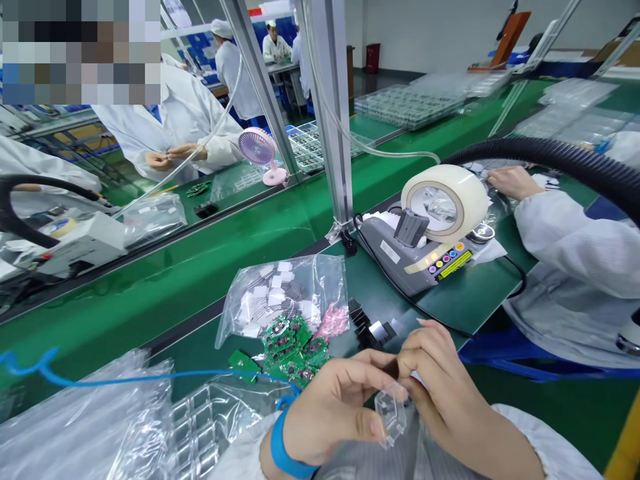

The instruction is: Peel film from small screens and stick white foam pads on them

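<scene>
My left hand [333,413], with a blue wrist strap [286,445] on its wrist, grips a small clear plastic case [391,419] between thumb and fingers. Close against it, my right hand [445,390] has its fingers pinched together. A small dark piece shows between the fingertips of both hands, but I cannot make out what it is. Green circuit boards [293,347] lie in a loose pile just beyond my left hand. Several black parts [367,325] rest on the green table beyond my fingertips.
A clear bag [280,293] of white-ended parts lies behind the boards. Clear trays [195,427] and plastic bags [85,420] are at left. A grey device [400,257] carries a tape roll [450,200]. At right, a co-worker's hand [517,181] works beneath a black hose [555,153].
</scene>
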The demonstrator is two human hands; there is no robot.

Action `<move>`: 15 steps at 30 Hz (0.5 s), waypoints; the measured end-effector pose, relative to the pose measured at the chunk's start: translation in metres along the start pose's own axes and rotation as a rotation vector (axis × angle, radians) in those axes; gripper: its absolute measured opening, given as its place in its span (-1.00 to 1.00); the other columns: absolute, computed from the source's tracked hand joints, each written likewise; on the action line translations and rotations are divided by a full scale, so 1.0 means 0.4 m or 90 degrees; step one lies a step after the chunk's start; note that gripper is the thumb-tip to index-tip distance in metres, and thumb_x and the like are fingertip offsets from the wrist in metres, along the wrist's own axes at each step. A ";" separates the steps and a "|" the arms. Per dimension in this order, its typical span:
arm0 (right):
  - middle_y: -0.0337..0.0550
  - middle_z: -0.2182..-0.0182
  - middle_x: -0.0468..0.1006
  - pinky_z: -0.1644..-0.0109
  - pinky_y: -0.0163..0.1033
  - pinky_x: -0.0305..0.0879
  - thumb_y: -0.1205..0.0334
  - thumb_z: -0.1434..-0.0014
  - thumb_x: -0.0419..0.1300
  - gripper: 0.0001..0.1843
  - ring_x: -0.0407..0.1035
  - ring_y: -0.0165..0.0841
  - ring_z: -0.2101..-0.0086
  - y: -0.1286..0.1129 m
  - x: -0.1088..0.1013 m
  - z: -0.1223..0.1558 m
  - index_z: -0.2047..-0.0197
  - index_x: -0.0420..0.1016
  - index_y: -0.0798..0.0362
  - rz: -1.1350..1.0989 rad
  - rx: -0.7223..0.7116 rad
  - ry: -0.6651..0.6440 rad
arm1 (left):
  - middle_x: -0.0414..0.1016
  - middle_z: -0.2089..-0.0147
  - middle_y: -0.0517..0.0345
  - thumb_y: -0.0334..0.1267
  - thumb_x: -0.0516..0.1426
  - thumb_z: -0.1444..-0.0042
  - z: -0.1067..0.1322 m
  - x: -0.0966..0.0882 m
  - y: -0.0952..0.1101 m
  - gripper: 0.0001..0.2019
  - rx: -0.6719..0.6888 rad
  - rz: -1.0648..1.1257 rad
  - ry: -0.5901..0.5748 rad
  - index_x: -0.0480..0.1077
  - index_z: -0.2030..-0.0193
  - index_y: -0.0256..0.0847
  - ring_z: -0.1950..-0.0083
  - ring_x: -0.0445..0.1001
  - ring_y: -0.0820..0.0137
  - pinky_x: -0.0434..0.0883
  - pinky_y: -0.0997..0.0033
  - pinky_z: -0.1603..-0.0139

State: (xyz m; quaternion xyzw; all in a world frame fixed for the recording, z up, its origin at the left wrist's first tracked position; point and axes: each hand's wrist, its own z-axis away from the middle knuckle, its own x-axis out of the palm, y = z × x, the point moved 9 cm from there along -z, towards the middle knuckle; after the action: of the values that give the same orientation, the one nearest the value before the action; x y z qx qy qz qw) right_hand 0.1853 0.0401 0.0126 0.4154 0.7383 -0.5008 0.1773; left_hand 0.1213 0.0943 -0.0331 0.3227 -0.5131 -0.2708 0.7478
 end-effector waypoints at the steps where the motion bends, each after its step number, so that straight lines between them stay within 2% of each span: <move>1: -0.26 0.41 0.23 -0.06 0.06 0.01 0.50 -0.20 -0.10 -0.82 0.19 -0.38 0.34 0.000 -0.002 0.004 0.34 0.16 0.04 -0.013 0.005 0.002 | 0.36 0.12 0.05 -0.12 0.37 0.31 0.000 0.001 -0.003 -0.67 -0.007 0.013 0.000 0.58 0.31 -0.14 0.00 0.34 0.22 0.21 0.24 -0.06; 5: -0.27 0.41 0.24 -0.10 0.03 0.00 0.46 -0.21 -0.02 -0.87 0.22 -0.39 0.35 0.008 -0.033 0.012 0.31 0.21 0.03 -0.049 0.041 0.062 | 0.35 0.06 0.03 -0.09 0.36 0.31 0.007 0.017 0.002 -0.66 0.004 0.037 -0.029 0.58 0.31 -0.12 -0.07 0.30 0.20 0.16 0.22 -0.13; 8: -0.27 0.41 0.27 -0.10 0.02 0.02 0.47 -0.19 0.02 -0.86 0.24 -0.40 0.37 -0.001 -0.057 0.009 0.30 0.26 0.04 -0.028 0.033 0.101 | 0.34 0.02 0.03 -0.12 0.36 0.30 0.012 0.032 0.018 -0.66 0.039 0.005 -0.051 0.58 0.29 -0.10 -0.10 0.29 0.20 0.13 0.21 -0.18; 11: -0.27 0.42 0.30 -0.10 0.01 0.02 0.49 -0.16 0.03 -0.85 0.26 -0.41 0.38 -0.014 -0.069 0.004 0.30 0.28 0.04 -0.012 0.018 0.109 | 0.34 -0.05 0.00 -0.15 0.35 0.25 0.020 0.045 0.037 -0.68 0.075 -0.042 -0.068 0.57 0.25 -0.08 -0.13 0.28 0.17 0.12 0.20 -0.19; 15: -0.25 0.41 0.32 -0.11 0.02 0.01 0.50 -0.15 0.05 -0.84 0.29 -0.40 0.36 -0.023 -0.071 0.001 0.30 0.29 0.04 0.003 0.013 0.096 | 0.26 -0.14 -0.02 -0.19 0.33 0.19 0.030 0.050 0.043 -0.69 0.074 -0.067 -0.090 0.56 0.21 -0.08 -0.14 0.28 0.18 0.10 0.19 -0.21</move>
State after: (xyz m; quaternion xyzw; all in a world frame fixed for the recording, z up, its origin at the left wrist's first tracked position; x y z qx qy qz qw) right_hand 0.1948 0.0262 0.0371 0.4552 0.7436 -0.4752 0.1184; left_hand 0.1177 0.0884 -0.0050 0.3718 -0.5617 -0.3015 0.6748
